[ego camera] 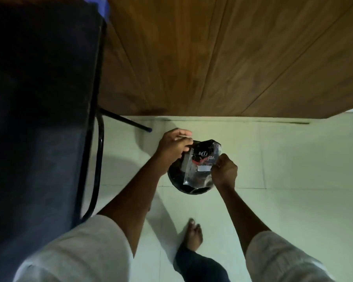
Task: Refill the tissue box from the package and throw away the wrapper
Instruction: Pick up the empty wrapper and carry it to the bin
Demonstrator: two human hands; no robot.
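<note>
Plastic wrapper (200,163) — light, crinkly, likely slippery — is being pinched at its edges by left hand (174,148) and right hand (224,169) over black bin (172,176), frame centre.

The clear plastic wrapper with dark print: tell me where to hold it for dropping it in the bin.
Grip the clear plastic wrapper with dark print by its two side edges from above, as the left hand and right hand do. It is limp and flat, and held this way it hangs spread over the round black bin.

Two hands: left hand (174,148), right hand (224,169). One wrapper (200,163), one black bin (189,190). One chair (39,110), one bare foot (194,235).
</note>
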